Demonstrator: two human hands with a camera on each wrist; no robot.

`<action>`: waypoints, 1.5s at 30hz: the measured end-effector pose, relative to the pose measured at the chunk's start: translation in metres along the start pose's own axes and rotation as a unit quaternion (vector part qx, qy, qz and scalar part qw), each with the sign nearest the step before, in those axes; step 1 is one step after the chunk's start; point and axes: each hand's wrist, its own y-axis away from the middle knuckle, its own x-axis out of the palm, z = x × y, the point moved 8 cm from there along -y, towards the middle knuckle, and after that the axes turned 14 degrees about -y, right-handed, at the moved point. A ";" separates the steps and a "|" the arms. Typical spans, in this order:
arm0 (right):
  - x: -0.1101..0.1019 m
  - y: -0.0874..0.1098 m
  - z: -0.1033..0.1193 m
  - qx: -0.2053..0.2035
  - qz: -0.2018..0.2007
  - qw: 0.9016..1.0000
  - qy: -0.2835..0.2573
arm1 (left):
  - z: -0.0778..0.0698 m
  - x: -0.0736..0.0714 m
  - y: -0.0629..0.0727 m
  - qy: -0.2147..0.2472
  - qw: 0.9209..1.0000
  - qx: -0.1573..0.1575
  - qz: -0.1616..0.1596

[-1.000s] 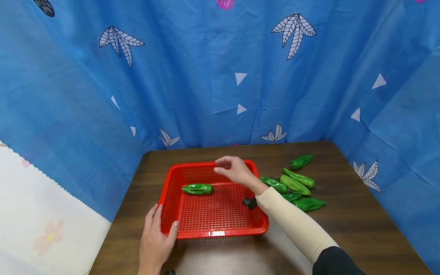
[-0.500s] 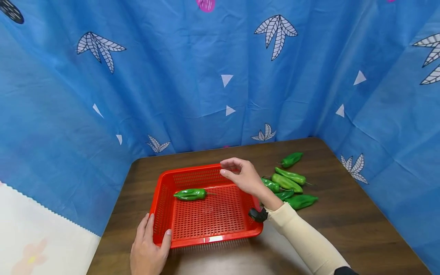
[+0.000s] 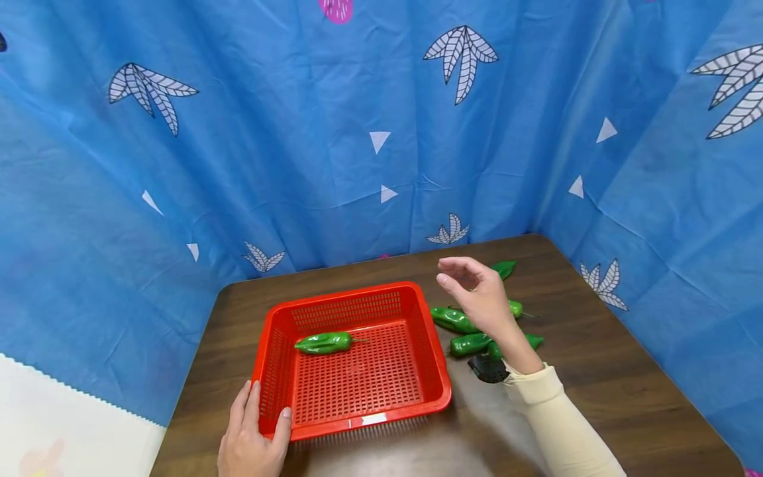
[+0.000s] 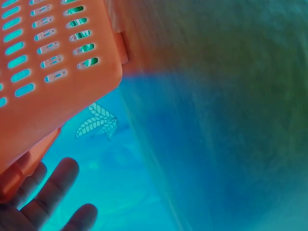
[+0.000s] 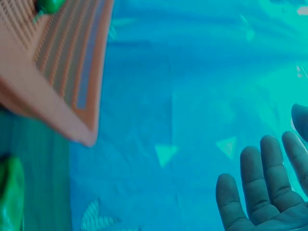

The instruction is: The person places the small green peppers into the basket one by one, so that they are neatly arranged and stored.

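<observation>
A red plastic basket (image 3: 357, 429) with slotted walls stands on the table. Inside lies one long green pepper (image 3: 324, 342). My left hand (image 3: 252, 437) holds the basket's near left corner, thumb over the front rim and fingers along the left side; the left wrist view shows those fingers close to the wall. To the right of the basket my right hand (image 3: 479, 298) hovers, fingers loosely bent and holding nothing. Beneath and around it lie several green peppers (image 3: 469, 344), partly hidden by the hand. Its fingers appear spread in the right wrist view, apart from the basket (image 5: 48, 96).
The dark wooden table (image 3: 587, 371) extends right and in front of the basket. A blue patterned curtain (image 3: 310, 165) hangs behind and along both sides. White cloth (image 3: 77, 411) lies at the lower left. A dark wrist camera (image 3: 489, 369) sits at my right wrist.
My right hand has moved right, from above the basket to over the peppers outside it. The left hand stays at the basket's corner. The head view has shifted slightly.
</observation>
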 end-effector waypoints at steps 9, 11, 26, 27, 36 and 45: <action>-0.047 0.013 0.015 -0.027 -0.061 0.997 0.025 | 0.003 -0.006 0.002 0.020 0.999 -0.006 -0.026; -0.057 0.016 0.008 -0.032 -0.069 0.996 0.042 | 0.003 -0.006 0.002 0.023 0.999 -0.005 -0.030; -0.114 0.053 -0.052 -0.013 -0.088 0.974 0.210 | 0.007 -0.001 0.006 0.004 1.000 -0.025 0.011; -0.116 0.055 -0.055 -0.014 -0.087 0.972 0.218 | 0.007 -0.001 0.006 0.004 1.000 -0.026 0.011; -0.129 0.078 -0.070 -0.012 -0.048 0.967 0.248 | 0.004 0.001 0.007 0.001 1.000 -0.023 0.004; -0.148 0.100 -0.090 0.004 -0.018 0.962 0.273 | 0.001 0.000 0.004 0.009 1.000 -0.012 0.000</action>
